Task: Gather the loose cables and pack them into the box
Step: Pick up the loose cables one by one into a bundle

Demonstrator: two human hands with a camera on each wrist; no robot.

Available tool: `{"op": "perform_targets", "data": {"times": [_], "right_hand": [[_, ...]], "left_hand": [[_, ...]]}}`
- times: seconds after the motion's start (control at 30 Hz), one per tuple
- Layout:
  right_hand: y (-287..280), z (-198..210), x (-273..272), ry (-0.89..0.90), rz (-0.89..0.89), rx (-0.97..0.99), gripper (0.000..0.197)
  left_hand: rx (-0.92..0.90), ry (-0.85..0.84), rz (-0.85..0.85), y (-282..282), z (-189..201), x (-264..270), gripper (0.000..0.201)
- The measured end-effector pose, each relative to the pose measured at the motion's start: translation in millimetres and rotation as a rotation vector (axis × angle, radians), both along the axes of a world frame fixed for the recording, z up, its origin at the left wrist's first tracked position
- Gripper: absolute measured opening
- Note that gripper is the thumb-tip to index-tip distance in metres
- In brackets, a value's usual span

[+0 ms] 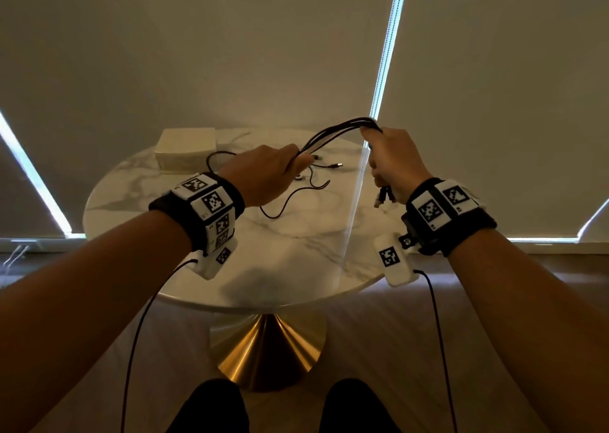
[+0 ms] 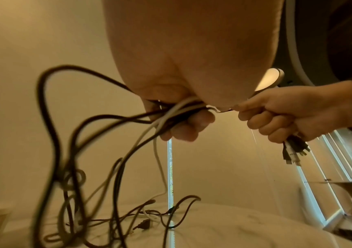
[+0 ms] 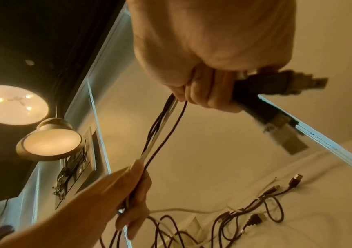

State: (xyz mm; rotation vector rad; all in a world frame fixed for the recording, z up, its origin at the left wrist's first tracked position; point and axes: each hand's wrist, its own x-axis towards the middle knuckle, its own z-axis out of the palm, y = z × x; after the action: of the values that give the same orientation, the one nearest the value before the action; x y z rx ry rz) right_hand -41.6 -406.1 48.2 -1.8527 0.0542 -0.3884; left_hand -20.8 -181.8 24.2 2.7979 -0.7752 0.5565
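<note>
Two hands hold one bundle of cables [image 1: 333, 132] above the round marble table [image 1: 230, 287] as I watch through the head and wrist cameras; my left hand [image 1: 263, 177] has its fingers [image 2: 190, 127] curled round the middle of the bundle, black strands and at least one white one running through the fist; my right hand [image 1: 393, 162], raised a little higher and well apart from the left, has its fingers [image 3: 209, 94] clamped on the other end, with a cluster of plugs [image 1: 384, 197] sticking out below the fist; between the two fists the strands run in a shallow arch, clear of the table; below the left hand the slack drops in loops, and several loose ends with connectors [image 1: 329, 165] lie on the marble just beyond it; the box [image 1: 186, 149], pale and rectangular, sits at the far left of the table, apart from both hands and from the bundle; I cannot tell from these views whether it is open; black wrist straps with printed square markers [image 1: 211, 202] ring both forearms, and thin black leads [image 1: 138, 333] hang from the wrist cameras toward the floor.
</note>
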Motion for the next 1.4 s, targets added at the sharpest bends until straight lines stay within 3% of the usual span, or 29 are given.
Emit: {"op": "perform_targets", "data": {"times": [0.1,0.2,0.5,0.67,0.77,0.87,0.9,0.97,1.0,1.07,1.13,1.23,1.4], "right_hand": [[-4.7,-0.1,-3.6,0.031,0.015,0.212,0.040],[-3.1,-1.0,-6.0,0.069,0.028,0.383,0.042],[11.9,-23.1,-9.7,0.124,0.061,0.697,0.033],[26.5,-29.0,-19.1,0.177,0.088,0.547,0.039],[31.7,-36.8,-13.5,0.191,0.107,0.416,0.058],[32.1,-34.4,-11.2,0.171,0.127,0.376,0.038],[30.6,-31.9,-10.6,0.164,0.125,0.369,0.046],[30.4,-26.9,-10.4,0.151,0.102,0.359,0.081],[29.8,-25.8,-9.9,0.129,0.108,0.359,0.086],[29.2,-23.0,-9.7,0.069,0.131,0.390,0.057],[24.6,-21.8,-8.6,0.045,0.143,0.440,0.028],[17.5,-22.5,-6.2,0.037,0.154,0.566,0.033],[12.7,-22.6,-8.5,-0.039,0.217,0.761,0.034]], "left_hand": [[0.074,0.016,-0.018,1.8,-5.4,-4.3,0.042],[0.035,0.032,-0.080,-3.4,-7.3,-15.0,0.034],[0.118,-0.069,-0.160,-28.5,-18.2,-28.2,0.031],[0.167,-0.115,-0.141,-37.3,-20.9,-31.9,0.028],[0.320,-0.239,-0.134,-38.8,-14.6,-40.2,0.046],[0.407,-0.298,-0.103,-35.6,-13.3,-39.8,0.040],[0.417,-0.296,-0.108,-34.0,-12.6,-38.9,0.036],[0.417,-0.290,-0.150,-33.5,-14.6,-37.1,0.039],[0.407,-0.304,-0.178,-32.6,-15.7,-36.0,0.036],[0.291,-0.254,-0.161,-32.6,-13.5,-36.3,0.026],[0.212,-0.157,-0.118,-33.8,-15.0,-33.5,0.038],[0.150,-0.054,-0.120,-35.1,-19.0,-31.1,0.046],[-0.057,0.234,-0.185,-34.2,-25.2,-26.3,0.042]]}}
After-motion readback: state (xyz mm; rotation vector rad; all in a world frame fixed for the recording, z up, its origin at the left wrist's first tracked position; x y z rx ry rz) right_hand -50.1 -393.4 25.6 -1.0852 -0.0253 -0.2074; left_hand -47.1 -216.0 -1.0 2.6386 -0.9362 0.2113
